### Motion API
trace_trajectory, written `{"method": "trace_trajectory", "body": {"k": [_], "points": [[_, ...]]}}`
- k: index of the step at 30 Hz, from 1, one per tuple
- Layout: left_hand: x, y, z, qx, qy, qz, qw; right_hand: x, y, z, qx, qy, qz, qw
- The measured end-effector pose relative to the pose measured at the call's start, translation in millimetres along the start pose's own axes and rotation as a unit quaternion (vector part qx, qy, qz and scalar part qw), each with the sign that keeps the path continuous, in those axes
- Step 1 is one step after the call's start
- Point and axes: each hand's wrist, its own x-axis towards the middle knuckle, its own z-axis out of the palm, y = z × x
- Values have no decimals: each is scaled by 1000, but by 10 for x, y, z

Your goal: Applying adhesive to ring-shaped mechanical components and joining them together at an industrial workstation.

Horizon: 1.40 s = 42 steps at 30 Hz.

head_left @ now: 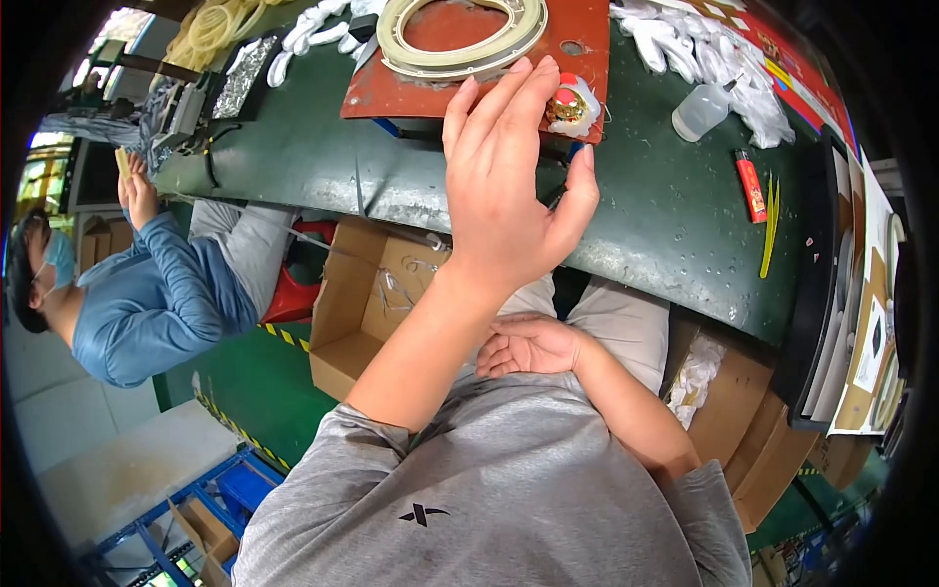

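Observation:
My left hand point(504, 181) is stretched out over the table's front edge, back of the hand up, fingers extended and holding nothing. Its fingertips are at the near rim of a large pale ring point(463, 70), which lies flat on a reddish-brown board point(372, 98). Right of the fingertips sits a small white wad point(589, 110) with red and gold-coloured bits; its exact kind is unclear. My right hand point(533, 347) rests in my lap, palm up with loosely curled fingers and nothing in it.
On the green table point(646, 215) are a translucent bottle point(699, 112), a red lighter point(751, 186), yellow tweezers point(771, 225) and white gloves point(665, 44). A black tray of silvery parts point(245, 73) is at left. Cardboard boxes point(342, 342) stand below. A masked co-worker point(147, 293) sits left.

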Motion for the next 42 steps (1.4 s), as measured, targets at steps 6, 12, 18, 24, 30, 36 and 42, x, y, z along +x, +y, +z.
{"method": "trace_trajectory", "body": {"k": [6, 12, 18, 24, 30, 36, 42], "points": [[-15, -23, 19, -4, -2, -4, 1000, 14, 19, 11, -9, 14, 9, 1000], [-8, -30, 47, -8, 40, 9, 999, -38, -35, 53, -5, -3, -19, 1000], [-14, -26, 112, -18, 84, 2, 996, -40, 2, 35, 7, 12, -13, 1000], [-1, -30, 127, -24, 107, -2, 994, -22, 17, 9, -1, 12, -14, 1000], [-22, -78, 108, -16, 104, 27, 994, -9, 7, 24, 0, 24, -15, 1000], [10, -14, 18, -53, 76, 8, 996, -18, 5, 65, 19, 15, -12, 1000], [-6, -106, -5, -11, 33, 34, 999, -32, -8, 75, -3, 5, -25, 1000]]}}
